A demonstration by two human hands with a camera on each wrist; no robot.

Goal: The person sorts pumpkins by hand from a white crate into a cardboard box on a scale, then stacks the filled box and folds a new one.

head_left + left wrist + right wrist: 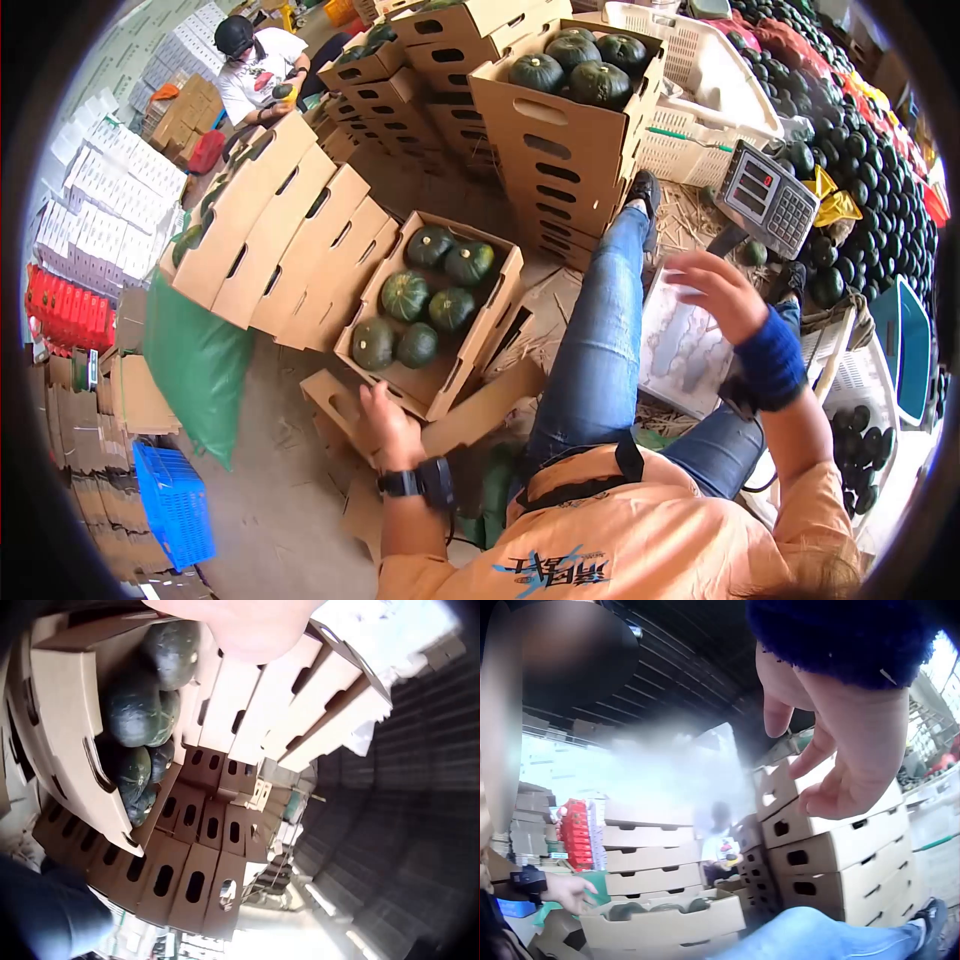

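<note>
An open cardboard box (470,385) stands before my knees with several round dark green pumpkins (405,296) in it; its near end is bare. My left hand (390,430) is at this box's near left corner, fingers extended and close to the rim. In the left wrist view only part of that hand (247,626) shows, at the top, above the pumpkins (135,716). My right hand (722,292), in a blue wristband, hovers over the pale platform (675,345) of a digital scale (768,200). Its fingers (840,791) are loosely bent and hold nothing.
Stacked cardboard boxes stand left (290,240) and ahead (540,130), the latter topped with pumpkins. Another person (262,75) sits behind the left stack. A heap of dark green squashes (880,190), white crates (700,70) and a blue basket (172,500) surround me.
</note>
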